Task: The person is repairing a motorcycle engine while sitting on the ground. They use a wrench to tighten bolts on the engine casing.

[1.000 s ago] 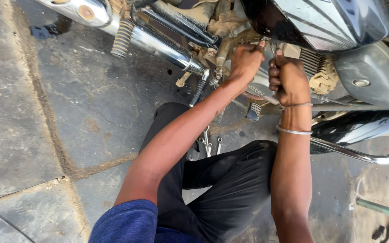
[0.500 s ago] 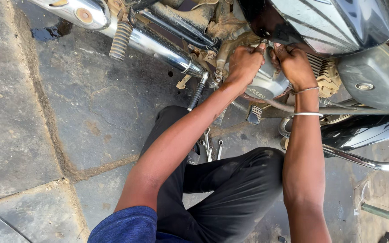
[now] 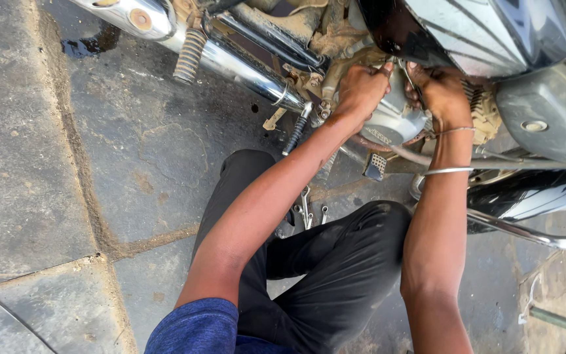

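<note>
Both the left hand (image 3: 359, 88) and right hand (image 3: 441, 92) grip the rounded silver metal engine cover (image 3: 394, 118), fingers curled on it, apparently mid-job, spanners (image 3: 307, 208) lying unused.

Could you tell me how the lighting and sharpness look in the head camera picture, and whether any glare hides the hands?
Head view: even daylight, mostly sharp; bright glare streaks the chrome exhaust pipe and the black fuel tank; the left hand and right hand sit in the tank's shade on the engine cover, dim but readable; the spanners on the ground look small and soft.
</note>
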